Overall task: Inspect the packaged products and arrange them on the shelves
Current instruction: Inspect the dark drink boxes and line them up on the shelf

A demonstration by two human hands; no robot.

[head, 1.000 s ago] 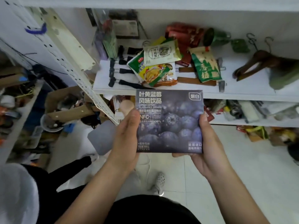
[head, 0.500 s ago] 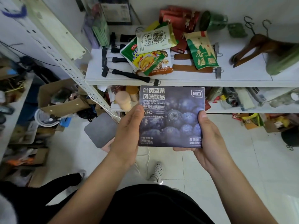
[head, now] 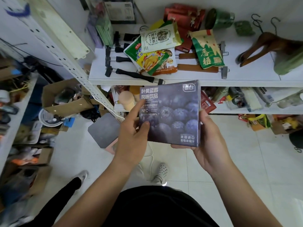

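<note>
Lit evenly and softly, bright on the white shelf (head: 255,72) and the pale floor tiles (head: 246,169). Faint, short shadows only beneath the shelved packets (head: 155,61). Hazy sheen over the film-wrapped blueberry box (head: 170,115), dulling its print. Bowed hard by the wide lens toward left and right edges. Smeared and out of focus in the left clutter (head: 21,136) and near corners.

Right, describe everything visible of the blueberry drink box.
The blueberry drink box is flat, squarish and dark purple under glossy clear wrap, printed with large blueberries, white Chinese text, "NFC" and a corner logo. It looks sealed and undented. It is held slightly tilted, front to the camera, before the white shelf edge. The left hand lays thumb and index finger on its front left; the right hand cups its lower right corner, thumb on the right edge.
</note>
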